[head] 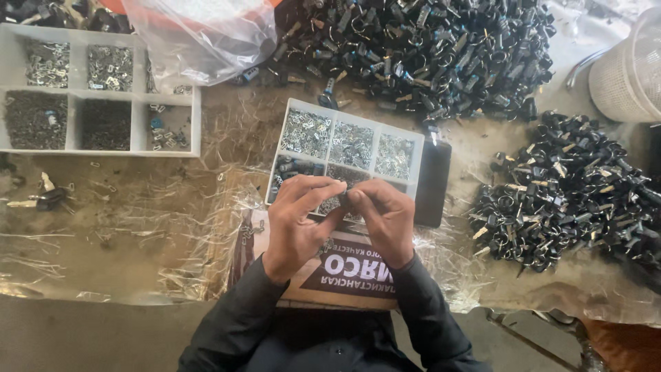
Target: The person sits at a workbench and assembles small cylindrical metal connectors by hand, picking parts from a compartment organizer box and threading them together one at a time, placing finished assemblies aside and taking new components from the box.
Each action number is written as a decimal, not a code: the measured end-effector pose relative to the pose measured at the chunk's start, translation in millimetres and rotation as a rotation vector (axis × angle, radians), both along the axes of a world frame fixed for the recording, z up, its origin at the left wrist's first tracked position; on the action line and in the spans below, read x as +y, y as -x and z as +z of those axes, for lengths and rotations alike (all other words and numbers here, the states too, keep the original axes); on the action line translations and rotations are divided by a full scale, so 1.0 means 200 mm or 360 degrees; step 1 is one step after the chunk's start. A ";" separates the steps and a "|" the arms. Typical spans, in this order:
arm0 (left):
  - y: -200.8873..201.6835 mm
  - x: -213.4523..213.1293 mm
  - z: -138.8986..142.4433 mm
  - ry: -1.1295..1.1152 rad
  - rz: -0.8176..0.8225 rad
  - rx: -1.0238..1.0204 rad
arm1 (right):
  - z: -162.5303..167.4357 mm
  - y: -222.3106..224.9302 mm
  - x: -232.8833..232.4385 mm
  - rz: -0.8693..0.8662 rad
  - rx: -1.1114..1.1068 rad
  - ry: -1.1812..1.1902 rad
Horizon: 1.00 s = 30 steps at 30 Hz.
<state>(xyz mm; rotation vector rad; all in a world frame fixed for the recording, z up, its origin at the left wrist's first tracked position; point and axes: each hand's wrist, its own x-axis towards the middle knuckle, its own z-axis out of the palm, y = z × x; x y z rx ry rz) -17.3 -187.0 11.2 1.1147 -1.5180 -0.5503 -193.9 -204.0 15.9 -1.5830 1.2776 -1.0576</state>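
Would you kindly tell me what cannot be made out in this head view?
- Whatever is pinched between the left hand and right hand: fingertips cover it.
- Lower compartments of the near sorting tray: hands cover them.
- White basket: cut off by the right edge.
- Parts in the far tray: too small.

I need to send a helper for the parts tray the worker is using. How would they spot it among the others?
On the plastic-covered workbench, look just beyond the person's two hands. The white compartmented tray lies tilted there, holding shiny metal pieces, unlike the bigger square-set white tray at far left.
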 end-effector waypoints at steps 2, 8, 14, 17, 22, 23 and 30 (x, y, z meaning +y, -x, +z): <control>0.00 0.01 0.00 0.0004 -0.0002 -0.0011 | 0.00 -0.01 0.01 -0.0030 -0.0022 -0.0059; 0.00 0.03 0.00 0.0083 0.0003 -0.0055 | -0.01 -0.03 0.05 -0.0021 0.0193 0.0376; 0.00 0.06 0.01 0.0057 0.0015 -0.0081 | -0.03 0.00 0.04 -0.0030 -0.0004 -0.0010; 0.00 0.08 -0.01 0.0015 -0.0017 -0.0021 | -0.04 0.02 0.07 0.0010 -0.0123 -0.0066; 0.00 0.07 -0.03 -0.0060 -0.0040 0.0114 | -0.03 0.01 0.08 0.0026 -0.0338 -0.0241; 0.00 0.07 -0.03 -0.0059 -0.0042 0.0111 | -0.02 0.01 0.08 0.0021 -0.0312 -0.0234; 0.00 0.07 -0.03 0.0001 -0.0060 0.0079 | 0.03 -0.02 0.10 -0.0051 -0.0068 -0.0028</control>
